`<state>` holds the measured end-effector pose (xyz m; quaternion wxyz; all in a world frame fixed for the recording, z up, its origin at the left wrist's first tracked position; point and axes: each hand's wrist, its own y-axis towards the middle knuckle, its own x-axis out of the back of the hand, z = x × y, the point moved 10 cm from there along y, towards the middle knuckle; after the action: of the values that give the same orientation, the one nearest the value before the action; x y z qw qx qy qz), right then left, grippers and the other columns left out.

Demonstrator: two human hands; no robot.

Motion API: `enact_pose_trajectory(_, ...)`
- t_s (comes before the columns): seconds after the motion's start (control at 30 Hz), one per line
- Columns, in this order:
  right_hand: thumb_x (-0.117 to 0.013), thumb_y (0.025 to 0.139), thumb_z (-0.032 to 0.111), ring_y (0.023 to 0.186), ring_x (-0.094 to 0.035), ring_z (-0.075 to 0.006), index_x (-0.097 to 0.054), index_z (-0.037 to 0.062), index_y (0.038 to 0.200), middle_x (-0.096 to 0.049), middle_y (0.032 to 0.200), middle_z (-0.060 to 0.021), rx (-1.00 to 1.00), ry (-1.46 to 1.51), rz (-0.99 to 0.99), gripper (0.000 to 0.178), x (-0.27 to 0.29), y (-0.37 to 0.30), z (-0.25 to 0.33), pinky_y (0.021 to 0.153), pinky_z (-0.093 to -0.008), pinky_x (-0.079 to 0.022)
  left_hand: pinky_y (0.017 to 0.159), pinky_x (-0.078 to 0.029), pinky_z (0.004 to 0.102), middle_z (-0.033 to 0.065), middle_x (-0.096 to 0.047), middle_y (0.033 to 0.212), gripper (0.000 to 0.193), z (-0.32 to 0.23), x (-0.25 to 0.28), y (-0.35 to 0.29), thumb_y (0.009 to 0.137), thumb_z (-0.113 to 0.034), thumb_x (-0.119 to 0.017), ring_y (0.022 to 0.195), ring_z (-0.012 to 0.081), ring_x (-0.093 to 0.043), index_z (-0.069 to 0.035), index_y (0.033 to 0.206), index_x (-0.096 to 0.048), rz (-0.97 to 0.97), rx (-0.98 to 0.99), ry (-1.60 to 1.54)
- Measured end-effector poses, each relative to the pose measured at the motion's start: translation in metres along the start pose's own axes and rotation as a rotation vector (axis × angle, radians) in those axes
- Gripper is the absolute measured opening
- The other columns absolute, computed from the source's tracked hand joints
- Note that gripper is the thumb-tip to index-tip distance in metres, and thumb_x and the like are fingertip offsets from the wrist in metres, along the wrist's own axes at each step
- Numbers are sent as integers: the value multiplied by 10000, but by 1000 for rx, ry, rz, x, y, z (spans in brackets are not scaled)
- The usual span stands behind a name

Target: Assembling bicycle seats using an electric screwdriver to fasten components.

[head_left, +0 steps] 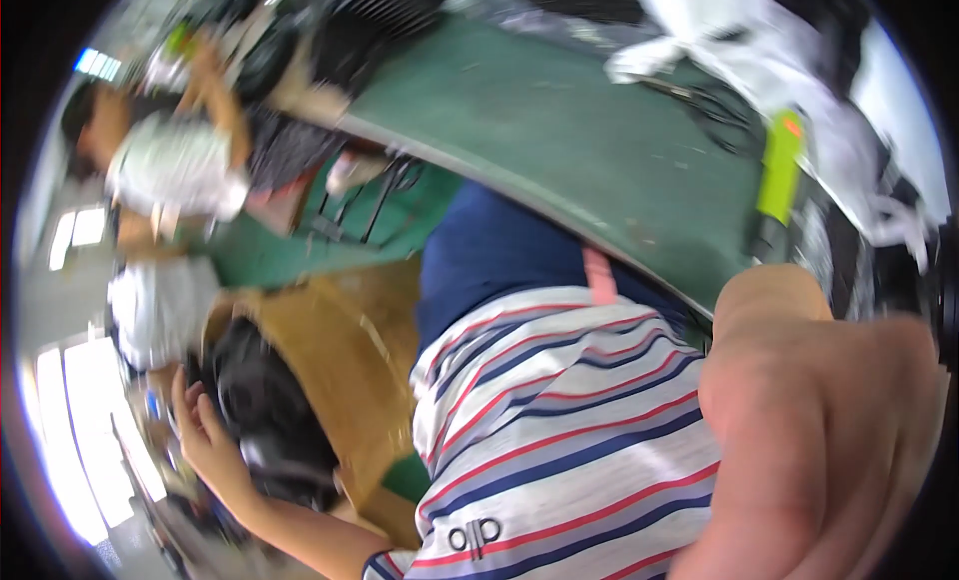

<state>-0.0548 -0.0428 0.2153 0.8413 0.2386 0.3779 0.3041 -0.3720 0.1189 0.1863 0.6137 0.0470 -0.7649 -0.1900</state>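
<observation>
My left hand (208, 442) reaches out to the left with its fingers apart, nothing visible in it. Beside it is a cardboard box (340, 325) with black, soft-looking items (265, 400) inside. My right hand (814, 410) is large and blurred, close to the view at the lower right. Its fingers are bent or hidden, so I cannot tell whether it holds anything. Just beyond it, a yellow-green tool with a dark end (781, 175) lies at the table's right side. Dark-handled scissors (714, 110) appear to lie near white cloth (739, 55).
A green-topped table (539, 120) runs in front of me, its near edge against my lap. Black material and clear plastic (814, 245) lie along its far and right sides. A co-worker in a light top (175, 170) works at the upper left. Bright windows (75, 430) stand at the left.
</observation>
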Motion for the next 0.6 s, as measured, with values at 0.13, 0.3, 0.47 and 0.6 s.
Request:
enact_pose_trajectory(0.13, -475, 872, 46, 520, -492, -240, -533, -33, 709, -440, 596, -95, 206, -110, -146, 189, -12, -44, 34, 695, -488, -483, 811, -433, 260, 102, -602, 1060, 361, -168, -93, 42, 860, -13, -480, 940, 154, -561, -20, 1218, -519, 400, -437, -478)
enact_pose_trajectory(0.3, -469, 867, 21, 496, -474, -235, -510, -43, 668, -409, 568, -94, 532, -238, -322, 213, -46, -113, 51, 689, -474, -484, 810, -440, 287, 129, -618, 990, 397, -370, -166, -23, 768, 33, -550, 880, 204, -580, -39, 1158, -559, 694, -1143, -513)
enact_pose_trajectory(0.47, -463, 863, -3, 472, -456, -229, -488, -53, 626, -377, 540, -93, 857, -338, -376, 243, -93, -170, 37, 683, -460, -484, 797, -452, 284, 125, -627, 1003, 339, -478, -182, -153, 784, -1, -566, 871, 193, -596, -29, 1122, -578, 1075, -1531, -673)
enact_pose_trajectory(0.6, -450, 851, -39, 453, -420, -231, -474, -52, 612, -349, 530, -85, 968, -657, -388, 240, -133, -198, 30, 663, -440, -487, 798, -452, 274, 112, -640, 997, 295, -514, -188, -243, 815, -45, -560, 867, 164, -598, -19, 1108, -590, 1393, -1695, -730)
